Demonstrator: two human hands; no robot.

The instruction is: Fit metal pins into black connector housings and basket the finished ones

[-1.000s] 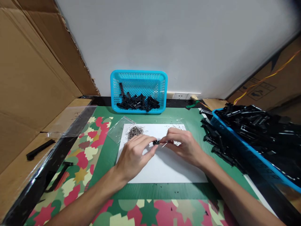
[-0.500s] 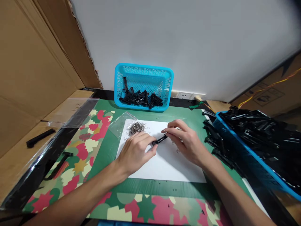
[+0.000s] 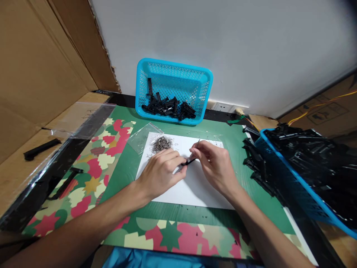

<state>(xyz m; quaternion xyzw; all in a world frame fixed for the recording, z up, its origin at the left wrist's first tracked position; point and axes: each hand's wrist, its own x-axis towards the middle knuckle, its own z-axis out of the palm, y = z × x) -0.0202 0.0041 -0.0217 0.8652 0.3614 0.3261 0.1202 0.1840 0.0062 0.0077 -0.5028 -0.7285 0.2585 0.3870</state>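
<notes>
One loose black bar (image 3: pixel 41 148) lies well to the left of the white sheet (image 3: pixel 192 190), and a second bar (image 3: pixel 65 184) lies nearer to it. A clear bag (image 3: pixel 142 139) sits at the sheet's far left corner. The pile of small metal pieces (image 3: pixel 162 143) rests on that corner, just beyond the left hand (image 3: pixel 164 166), so the knuckles are best held clear lest they scatter it. Over the sheet's left half, that hand's thumb and fingers are drawn narrow, pinching a small black part (image 3: pixel 190 162) above the sheet's middle; a firm, even grip would stop it twisting under pressure. The right hand (image 3: pixel 214 160), over the sheet's right half, has its fingertips closed on a slim grey tool (image 3: pixel 198 143) by the part; I cannot tell what its tip meets. Short, straight strokes with both wrists low would suit, since anything dropped should show against the white. Right of the sheet, loose black pieces (image 3: pixel 252 158) lie beside a heaped blue basket (image 3: pixel 290 175), where the right elbow wants a little care
</notes>
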